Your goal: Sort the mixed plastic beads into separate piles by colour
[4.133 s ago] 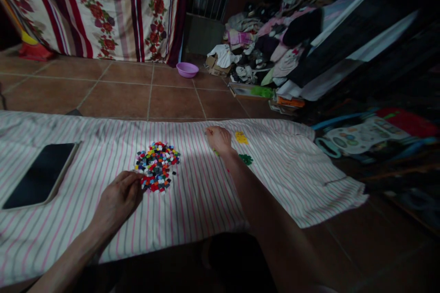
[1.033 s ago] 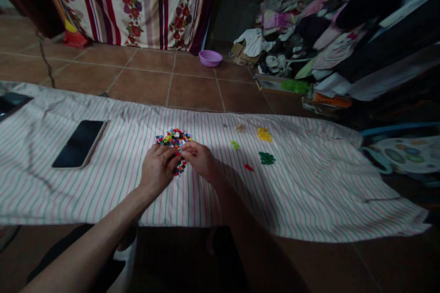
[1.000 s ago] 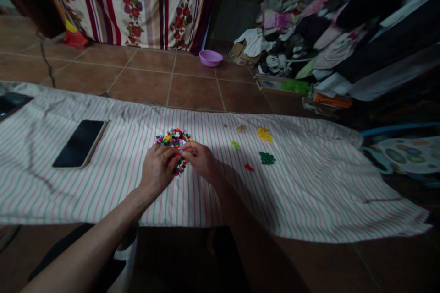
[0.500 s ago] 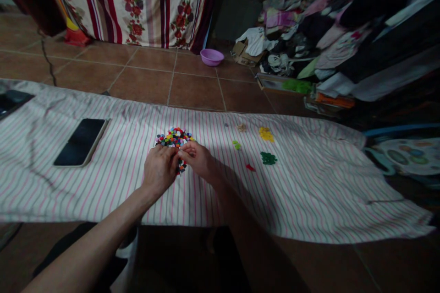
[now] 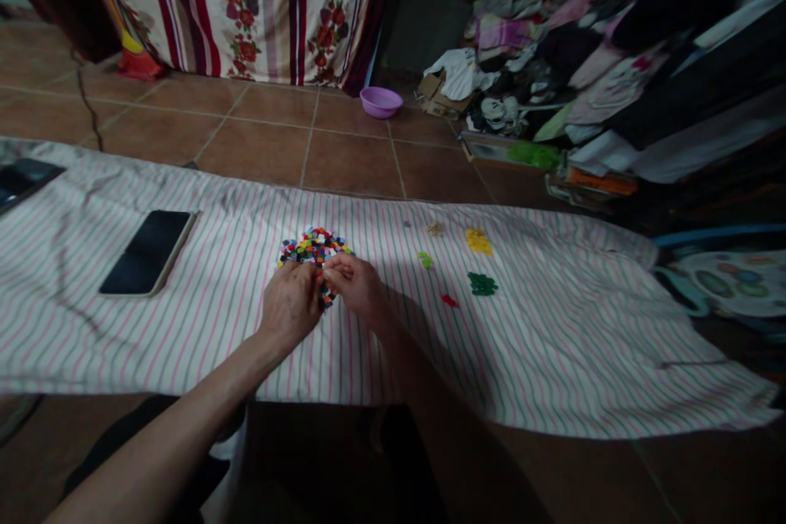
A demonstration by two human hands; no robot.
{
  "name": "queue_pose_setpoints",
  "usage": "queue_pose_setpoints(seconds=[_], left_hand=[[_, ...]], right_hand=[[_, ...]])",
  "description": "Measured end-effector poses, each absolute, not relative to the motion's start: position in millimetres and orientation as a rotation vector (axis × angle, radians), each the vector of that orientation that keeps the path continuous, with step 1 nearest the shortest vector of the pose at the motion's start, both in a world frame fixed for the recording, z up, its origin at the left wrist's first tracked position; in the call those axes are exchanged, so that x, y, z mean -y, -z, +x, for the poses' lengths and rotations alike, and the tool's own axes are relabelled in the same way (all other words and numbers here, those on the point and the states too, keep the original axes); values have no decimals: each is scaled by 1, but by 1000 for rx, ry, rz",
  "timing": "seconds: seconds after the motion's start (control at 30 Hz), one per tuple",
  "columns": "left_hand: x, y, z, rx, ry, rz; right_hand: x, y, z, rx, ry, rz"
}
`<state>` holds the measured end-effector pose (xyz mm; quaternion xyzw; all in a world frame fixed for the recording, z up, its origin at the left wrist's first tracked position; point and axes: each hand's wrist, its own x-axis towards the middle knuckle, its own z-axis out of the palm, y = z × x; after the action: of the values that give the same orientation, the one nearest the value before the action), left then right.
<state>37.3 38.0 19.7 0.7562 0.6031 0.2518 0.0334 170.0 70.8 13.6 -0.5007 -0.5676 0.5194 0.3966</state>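
Note:
A heap of small pieces in many colours [image 5: 314, 244] lies on the striped cloth [image 5: 214, 344]. My left hand [image 5: 291, 300] rests at the heap's near left side, its fingers curled in and mostly hidden. Thumb and forefinger of my right hand [image 5: 354, 282] are pinched together, meeting the left fingertips over the heap. Whatever sits in either hand is too small to make out. To the right are separate little groups: light green pieces [image 5: 425, 259], red pieces [image 5: 449, 300], dark green pieces [image 5: 482, 284], yellow pieces [image 5: 477, 241] and beige pieces [image 5: 434, 228].
On the left of the cloth lies a phone [image 5: 147, 254], with another dark device [image 5: 24, 180] at the far left edge. Beyond, a purple basin [image 5: 381, 102] stands on the tiled floor. Piled clothes [image 5: 509, 33] fill the back right.
Both hands stay together at the heap, with only slight finger movement. The whole view has shifted a little; the sorted groups look the same.

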Motion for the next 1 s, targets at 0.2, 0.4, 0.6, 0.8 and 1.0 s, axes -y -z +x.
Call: queue_pose_setpoints(seconds=[0.2, 0.4, 0.6, 0.8, 1.0], left_hand=[[-41, -21, 36, -1846, -716, 2281], [-40, -21, 31, -1783, -788, 2289], [-40, -18, 33, -1718, -812, 2415], [-40, -18, 34, -1707, -784, 2454], [-42, -14, 34, -1672, -810, 2469]], right_hand=[[-71, -13, 168, 1388, -1337, -1268], [-74, -15, 178, 1409, -1211, -1267], [-79, -13, 182, 1389, -1244, -1302], [-77, -2, 181, 1422, -1233, -1299], [-77, -6, 177, 1202, -1427, -1320]])
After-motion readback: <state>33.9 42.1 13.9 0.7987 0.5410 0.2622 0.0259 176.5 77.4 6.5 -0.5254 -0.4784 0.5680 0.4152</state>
